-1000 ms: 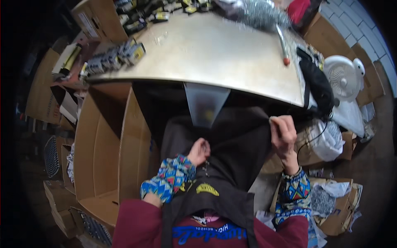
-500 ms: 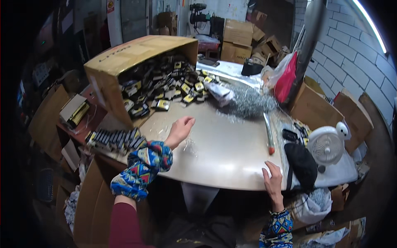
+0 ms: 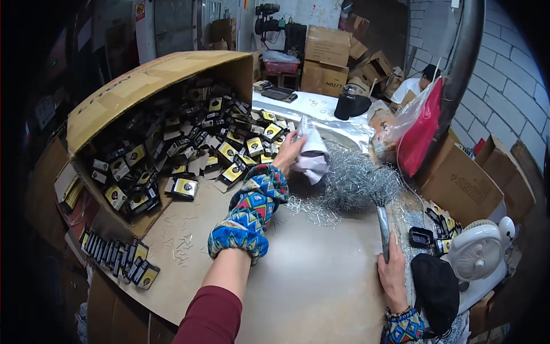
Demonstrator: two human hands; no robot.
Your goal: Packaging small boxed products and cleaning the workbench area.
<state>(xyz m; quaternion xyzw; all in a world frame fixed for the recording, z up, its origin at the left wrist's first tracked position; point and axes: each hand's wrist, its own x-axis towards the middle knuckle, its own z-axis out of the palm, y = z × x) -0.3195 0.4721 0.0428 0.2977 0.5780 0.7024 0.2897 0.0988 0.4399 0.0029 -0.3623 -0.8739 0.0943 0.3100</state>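
Note:
My left hand (image 3: pixel 289 153) is closed on a crumpled whitish wrapper (image 3: pixel 312 153), which stands at the left edge of a heap of thin silver metal pins (image 3: pixel 361 178). My right hand (image 3: pixel 392 275) is at the right of the table, its fingers around the near end of a slim grey rod (image 3: pixel 384 229). The rod's far end touches the heap; its near tip is hidden by the hand. Left of the wrapper, many small black-and-yellow boxes (image 3: pixel 184 188) spill from a large cardboard carton (image 3: pixel 154 66) lying on its side.
A row of small boxes (image 3: pixel 114 255) lines the table's left edge. Loose pins (image 3: pixel 180 249) lie on the tabletop (image 3: pixel 321 275). To the right are a black cloth item (image 3: pixel 435 292), a white fan (image 3: pixel 478 252) and a black tray (image 3: pixel 421 237). A person (image 3: pixel 415 86) sits at the back right.
My left hand has reached forward and right and taken hold of the wrapper. My right hand has moved up to the rod and closed on its near end. The view has shifted closer to the table.

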